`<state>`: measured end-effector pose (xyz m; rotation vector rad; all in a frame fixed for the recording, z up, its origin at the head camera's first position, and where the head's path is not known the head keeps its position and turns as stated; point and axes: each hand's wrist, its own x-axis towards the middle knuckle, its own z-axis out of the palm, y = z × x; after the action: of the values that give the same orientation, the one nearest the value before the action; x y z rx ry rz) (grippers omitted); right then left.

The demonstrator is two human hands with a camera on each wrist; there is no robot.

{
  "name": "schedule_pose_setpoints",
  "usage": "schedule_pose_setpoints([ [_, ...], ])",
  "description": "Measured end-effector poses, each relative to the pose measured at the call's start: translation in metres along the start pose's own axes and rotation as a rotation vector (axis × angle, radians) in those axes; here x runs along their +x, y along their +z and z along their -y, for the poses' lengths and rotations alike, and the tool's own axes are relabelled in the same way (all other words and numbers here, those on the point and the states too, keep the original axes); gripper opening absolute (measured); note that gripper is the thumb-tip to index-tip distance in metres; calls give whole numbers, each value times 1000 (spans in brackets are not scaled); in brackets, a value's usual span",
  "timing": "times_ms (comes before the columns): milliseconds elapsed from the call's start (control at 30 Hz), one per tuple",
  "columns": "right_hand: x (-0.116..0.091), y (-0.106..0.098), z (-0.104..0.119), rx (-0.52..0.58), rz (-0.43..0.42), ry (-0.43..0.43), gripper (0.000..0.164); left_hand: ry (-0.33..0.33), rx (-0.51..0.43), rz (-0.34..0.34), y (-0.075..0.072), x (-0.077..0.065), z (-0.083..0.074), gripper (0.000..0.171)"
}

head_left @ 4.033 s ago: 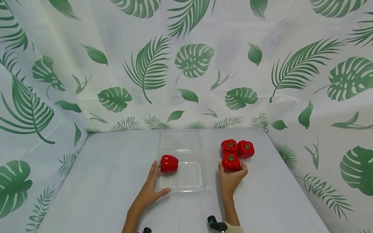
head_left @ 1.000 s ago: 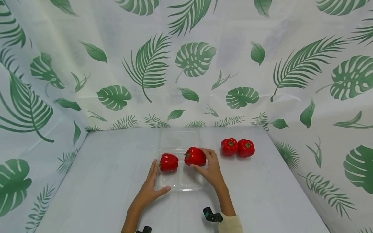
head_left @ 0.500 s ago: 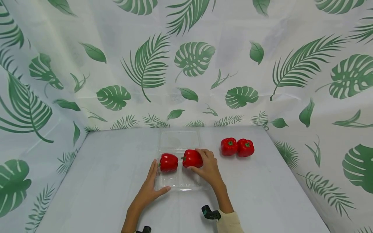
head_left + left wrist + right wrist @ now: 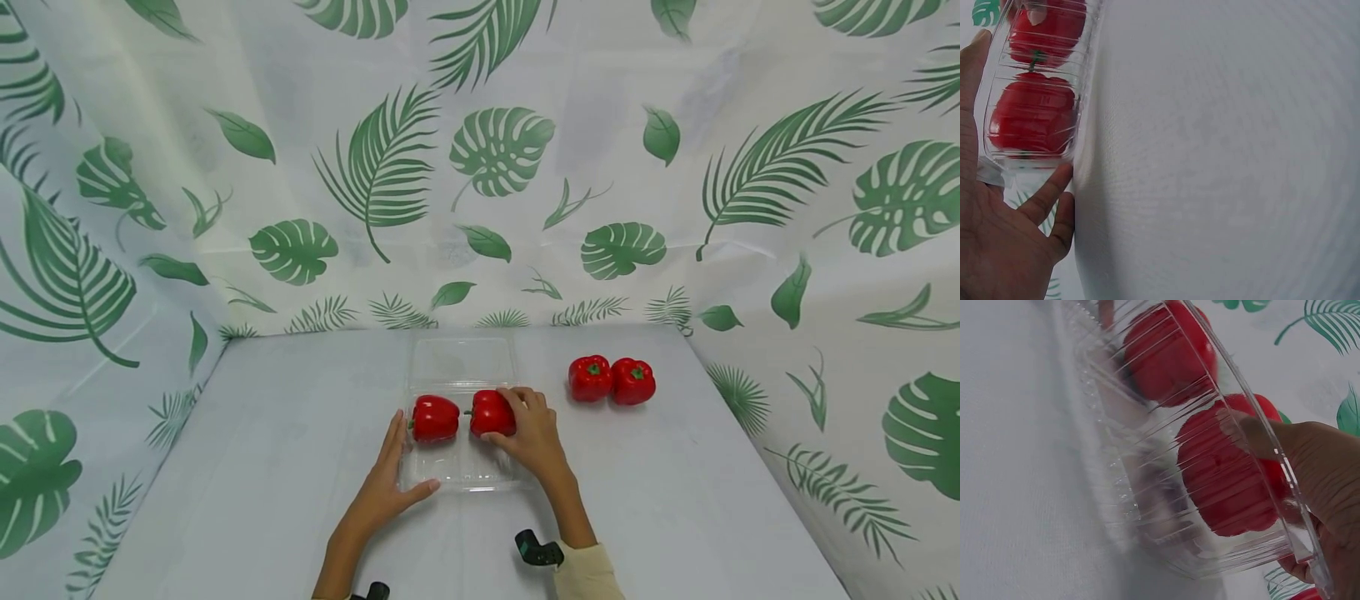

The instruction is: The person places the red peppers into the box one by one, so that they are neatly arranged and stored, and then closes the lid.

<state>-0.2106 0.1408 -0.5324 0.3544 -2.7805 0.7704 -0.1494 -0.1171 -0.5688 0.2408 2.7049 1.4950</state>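
A clear plastic clamshell box (image 4: pixel 480 487) lies on the table with its lid (image 4: pixel 461 360) folded back. One red bell pepper (image 4: pixel 435 419) rests on its side in the left part of the box, stem to the left. My right hand (image 4: pixel 537 435) grips a second red bell pepper (image 4: pixel 491 413) in the right part, thumb in front and fingers behind. In the right wrist view, that pepper (image 4: pixel 1225 475) shows through the box wall. My left hand (image 4: pixel 381 492) touches the box's left side with straight fingers, its thumb stretched along the front edge.
Two more red bell peppers, one left (image 4: pixel 590 379) and one right (image 4: pixel 633 382), stand side by side at the table's back right, stems up. A leaf-printed cloth (image 4: pixel 502 167) encloses the white table (image 4: pixel 300 417) behind and at both sides.
My right hand has carried a bell pepper from the group at right into the box, then shifted it slightly left and down. My left hand has stayed at the box's side.
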Motion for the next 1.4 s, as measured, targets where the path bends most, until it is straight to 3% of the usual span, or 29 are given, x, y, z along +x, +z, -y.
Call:
schedule_pose_setpoints([
  [400,-1,1,0,-23,34,25,79,-21,11,4,0,2,-1,112],
  [900,-3,1,0,29,46,34,86,-13,4,6,0,1,-2,112],
  [1400,-5,2,-2,78,31,17,78,-38,0,8,1,0,-2,113],
])
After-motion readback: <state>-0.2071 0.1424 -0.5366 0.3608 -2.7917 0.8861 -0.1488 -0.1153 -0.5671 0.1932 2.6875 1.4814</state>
